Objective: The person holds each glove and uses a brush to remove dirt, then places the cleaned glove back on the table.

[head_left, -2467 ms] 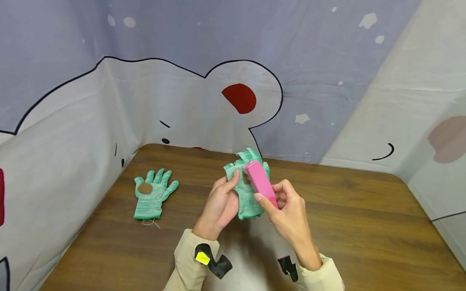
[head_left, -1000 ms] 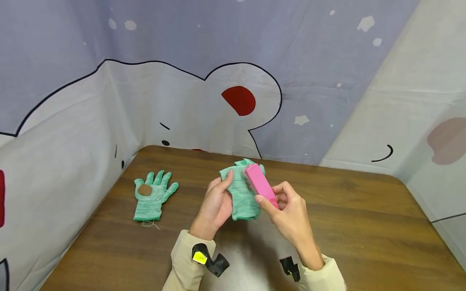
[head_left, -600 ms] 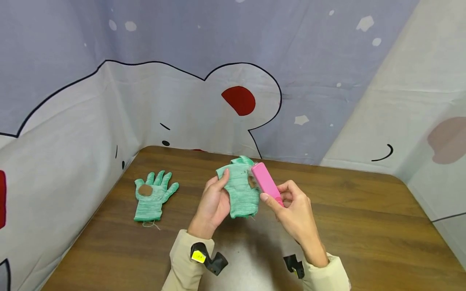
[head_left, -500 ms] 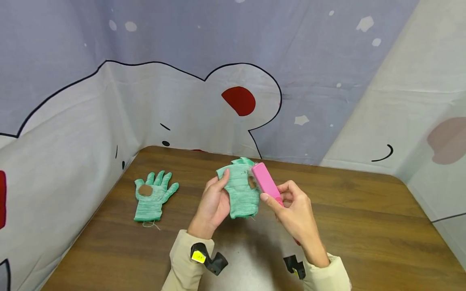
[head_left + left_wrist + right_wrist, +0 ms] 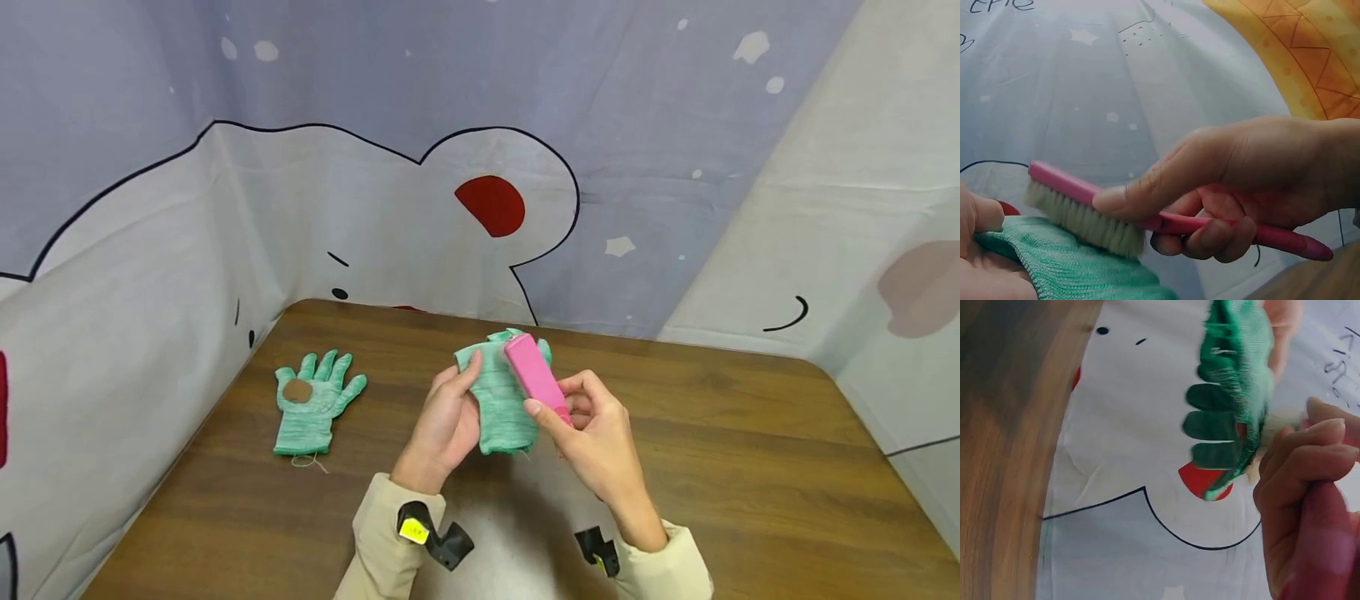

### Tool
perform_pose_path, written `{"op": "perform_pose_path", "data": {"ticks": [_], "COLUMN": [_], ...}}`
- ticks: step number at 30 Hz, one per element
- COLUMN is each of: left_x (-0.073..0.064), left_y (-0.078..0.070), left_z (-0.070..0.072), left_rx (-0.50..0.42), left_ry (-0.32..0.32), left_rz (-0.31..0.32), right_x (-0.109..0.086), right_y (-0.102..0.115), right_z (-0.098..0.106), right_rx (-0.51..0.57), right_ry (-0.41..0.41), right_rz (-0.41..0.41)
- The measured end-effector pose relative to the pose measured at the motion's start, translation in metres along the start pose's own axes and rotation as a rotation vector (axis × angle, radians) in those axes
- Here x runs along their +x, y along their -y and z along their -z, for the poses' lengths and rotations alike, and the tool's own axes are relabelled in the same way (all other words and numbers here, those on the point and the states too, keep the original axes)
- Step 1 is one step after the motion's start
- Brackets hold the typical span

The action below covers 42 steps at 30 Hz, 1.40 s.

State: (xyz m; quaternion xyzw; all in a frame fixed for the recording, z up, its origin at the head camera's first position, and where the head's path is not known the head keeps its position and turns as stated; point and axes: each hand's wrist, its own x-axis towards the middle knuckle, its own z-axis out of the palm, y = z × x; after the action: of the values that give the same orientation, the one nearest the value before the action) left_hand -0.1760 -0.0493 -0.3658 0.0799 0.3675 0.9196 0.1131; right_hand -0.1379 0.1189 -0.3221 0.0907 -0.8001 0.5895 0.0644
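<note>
My left hand grips a green knit glove by its side, thumb on top, above the middle of the table. With my right hand I hold a pink brush by its handle. In the left wrist view the brush's pale bristles face down and touch the glove's fabric. The right wrist view shows the glove from its other side, its fingers dangling. The brush head covers the brown patch of this glove in the head view.
A second green glove with a brown round patch lies flat at the left of the wooden table, a loose thread at its cuff. A printed cloth hangs behind the table and along its sides.
Half a second ago the brush was at the glove's right edge with the brown patch showing; now it has moved left over the fabric. The glove has shifted slightly right. The other glove stays put.
</note>
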Motion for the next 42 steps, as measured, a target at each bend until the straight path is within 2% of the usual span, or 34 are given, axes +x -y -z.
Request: {"op": "perform_pose_path", "data": {"ticks": [3,8,11,20,29,35,38,42], "left_x": [0.000,0.001,0.001,0.004,0.006,0.008,0.009,0.008], "left_y": [0.000,0.000,-0.001,-0.002,0.013,0.014,0.013,0.014], "left_z": [-0.001,-0.001,0.000,-0.001,0.002,0.012,0.015,0.014], "left_rx": [0.005,-0.016,-0.031,-0.075,-0.095,-0.107,-0.105,-0.076], "left_ry": [-0.001,0.003,0.001,-0.022,0.024,-0.013,-0.024,-0.003], "left_rz": [-0.005,-0.012,-0.006,0.010,0.064,0.057,0.056,0.056], "right_x": [0.002,0.007,0.009,0.012,0.015,0.022,0.022,0.017], "right_y": [-0.003,-0.022,-0.029,-0.029,-0.038,-0.045,-0.045,-0.039], "right_z": [-0.001,0.003,0.005,0.009,0.023,0.030,0.032,0.033], "right_rx": [-0.055,-0.046,-0.043,-0.056,-0.294,-0.410,-0.318,-0.096], "right_ry": [-0.014,-0.049,-0.053,-0.058,-0.119,-0.184,-0.194,-0.152], "right_rz": [-0.023,-0.067,-0.056,-0.059,0.009,0.058,0.009,-0.056]}}
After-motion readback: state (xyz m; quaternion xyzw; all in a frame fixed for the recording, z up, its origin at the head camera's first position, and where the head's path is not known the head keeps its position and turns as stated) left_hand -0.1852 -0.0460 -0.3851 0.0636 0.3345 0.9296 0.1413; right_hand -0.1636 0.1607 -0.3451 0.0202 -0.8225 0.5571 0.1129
